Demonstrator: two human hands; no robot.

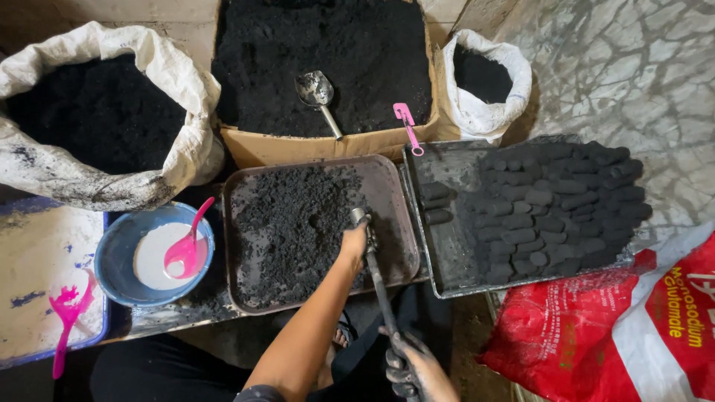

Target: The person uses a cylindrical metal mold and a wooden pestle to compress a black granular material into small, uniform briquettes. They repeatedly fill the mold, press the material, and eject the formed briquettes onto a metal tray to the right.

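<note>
The right hand [413, 368], nearest at six o'clock, is closed around the lower end of a long metal press tool [376, 279]. The left hand [354, 242] grips its upper part, arm stretched forward, the tip planted in black charcoal mix in the brown tray [387, 186] at twelve o'clock. A tilted tool could spill mix over the rim (hands look sooty, possibly slippery). Finished briquettes [558, 208] lie at two o'clock.

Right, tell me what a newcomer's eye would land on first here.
Black powder everywhere: it fills the big cardboard box at top centre and the white woven sack at left. At right, a metal tray holds stacked black cylindrical briquettes. At centre, the left hand and blackened right hand grip a long metal tool.
</note>
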